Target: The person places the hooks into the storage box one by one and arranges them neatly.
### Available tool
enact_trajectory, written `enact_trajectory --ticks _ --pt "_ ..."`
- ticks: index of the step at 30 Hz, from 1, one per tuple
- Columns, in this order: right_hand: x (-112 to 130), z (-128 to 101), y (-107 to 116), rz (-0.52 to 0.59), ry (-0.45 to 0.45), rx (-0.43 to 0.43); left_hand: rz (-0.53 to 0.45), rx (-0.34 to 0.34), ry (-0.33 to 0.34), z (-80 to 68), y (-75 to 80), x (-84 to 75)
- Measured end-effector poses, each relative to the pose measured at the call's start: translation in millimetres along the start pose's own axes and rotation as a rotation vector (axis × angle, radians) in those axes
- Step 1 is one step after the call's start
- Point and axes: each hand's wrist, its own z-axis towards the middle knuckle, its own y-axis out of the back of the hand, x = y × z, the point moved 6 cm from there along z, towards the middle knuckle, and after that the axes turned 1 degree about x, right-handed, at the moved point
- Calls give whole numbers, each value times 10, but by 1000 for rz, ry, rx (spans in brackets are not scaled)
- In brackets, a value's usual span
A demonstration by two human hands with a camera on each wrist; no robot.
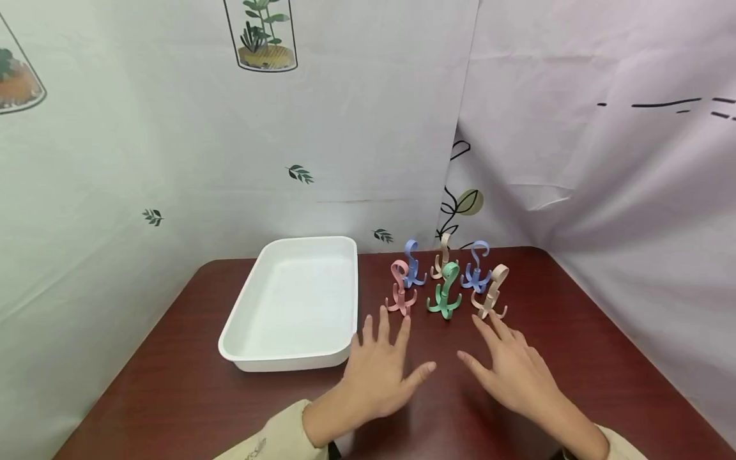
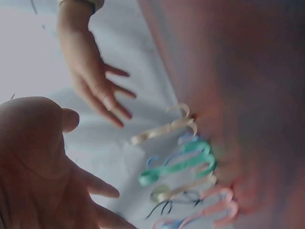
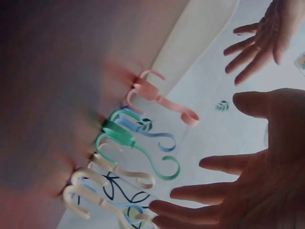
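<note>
Dark red bench (image 1: 575,358) carries a white tray (image 1: 299,358) on its left side and a cluster of six standing hooks just right of it. Left hand (image 1: 376,377) flat over the bench, fingers spread and straight, holding nothing, fingertips just short of the pink hook (image 1: 399,291). Right hand (image 1: 514,370) likewise spread and empty, fingertips near the beige hook (image 1: 491,294). Green hook (image 1: 445,291) stands upright between those two; two blue hooks and another beige one stand behind.
</note>
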Motion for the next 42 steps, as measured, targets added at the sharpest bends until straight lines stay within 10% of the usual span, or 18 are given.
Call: enact_trajectory --ticks 8,18,31,42 --pt "118 304 38 86 -5 56 -39 -93 46 114 480 561" --pt "453 851 -68 243 30 34 -147 -198 226 95 912 1927" --pt "647 1494 -358 368 -64 26 -603 7 566 41 275 3466" --pt "639 1687 -444 459 -24 -53 -727 -116 577 55 -53 3632"
